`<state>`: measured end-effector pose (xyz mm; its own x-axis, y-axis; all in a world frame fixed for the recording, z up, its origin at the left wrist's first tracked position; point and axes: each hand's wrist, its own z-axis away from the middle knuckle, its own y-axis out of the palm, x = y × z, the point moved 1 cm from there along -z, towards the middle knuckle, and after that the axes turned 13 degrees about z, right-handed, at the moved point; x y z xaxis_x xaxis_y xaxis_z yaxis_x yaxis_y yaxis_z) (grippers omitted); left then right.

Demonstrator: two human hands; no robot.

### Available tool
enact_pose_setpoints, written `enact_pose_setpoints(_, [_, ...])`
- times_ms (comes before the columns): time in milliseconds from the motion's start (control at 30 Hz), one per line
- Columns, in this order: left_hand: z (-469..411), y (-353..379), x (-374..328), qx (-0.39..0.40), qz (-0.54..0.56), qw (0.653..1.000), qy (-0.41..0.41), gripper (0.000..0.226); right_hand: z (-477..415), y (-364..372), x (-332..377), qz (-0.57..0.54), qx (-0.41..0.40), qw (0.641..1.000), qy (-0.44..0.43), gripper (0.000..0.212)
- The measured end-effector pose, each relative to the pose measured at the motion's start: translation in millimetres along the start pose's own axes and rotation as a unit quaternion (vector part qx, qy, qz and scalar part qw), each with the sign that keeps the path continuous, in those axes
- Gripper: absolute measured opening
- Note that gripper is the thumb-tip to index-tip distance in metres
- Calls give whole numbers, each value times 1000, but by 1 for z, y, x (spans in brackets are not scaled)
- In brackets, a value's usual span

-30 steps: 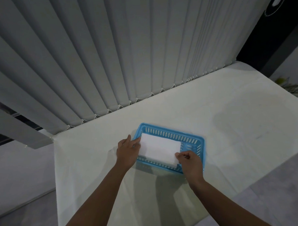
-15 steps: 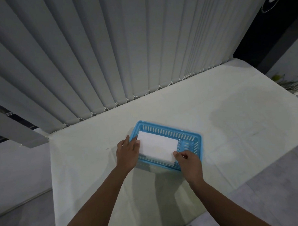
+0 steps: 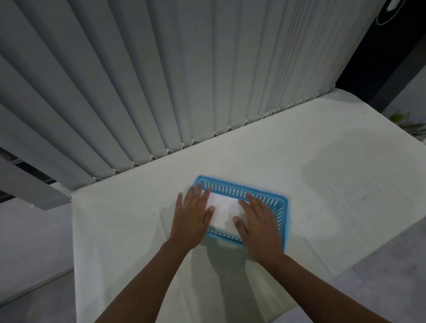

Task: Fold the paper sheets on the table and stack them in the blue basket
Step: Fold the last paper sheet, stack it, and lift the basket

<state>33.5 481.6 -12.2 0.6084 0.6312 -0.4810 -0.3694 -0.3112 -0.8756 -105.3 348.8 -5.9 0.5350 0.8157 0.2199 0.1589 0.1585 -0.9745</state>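
A blue slotted basket (image 3: 261, 192) sits on the white table, near its middle. Folded white paper (image 3: 224, 208) lies flat inside the basket. My left hand (image 3: 192, 217) is spread palm down over the basket's left end, fingers apart and holding nothing. My right hand (image 3: 258, 222) is spread palm down over the right part of the paper and the basket's near rim, also holding nothing. Whether the palms press on the paper or hover just above it is unclear. Both hands hide the ends of the paper.
The table (image 3: 340, 181) is covered with a white cloth. Grey vertical blinds (image 3: 180, 78) hang along its far edge. The table's left edge runs close to my left arm, and its near right corner drops off to a grey floor (image 3: 404, 287).
Both hands let go of the folded paper's edges and opened flat, palms down, over the paper and basket. The camera view shifted slightly.
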Motion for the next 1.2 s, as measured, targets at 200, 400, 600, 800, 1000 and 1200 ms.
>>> enact_pose_setpoints(200, [-6, 13, 15, 100, -104, 989, 37, 68, -12, 33, 4, 107, 107, 985, -84, 86])
enact_pose_setpoints(400, [-11, 12, 17, 97, -114, 987, 56, 79, -8, 39, 2, 109, 106, 986, -69, 87])
enact_pose_setpoints(600, [-8, 12, 23, 110, -117, 986, 34, 68, -3, 30, -2, 107, 137, 984, -27, 94])
enact_pose_setpoints(800, [-3, -2, 41, 72, -84, 992, 52, 69, 5, 16, -14, 100, 107, 989, 37, 106])
enact_pose_setpoints(1000, [-7, -12, 41, -3, 201, 977, -65, 76, 28, 6, -37, -56, 21, 972, 226, 79])
enact_pose_setpoints(1200, [-31, 16, 47, 10, 436, 874, -216, 97, 24, 7, -41, -307, 39, 888, 339, 83])
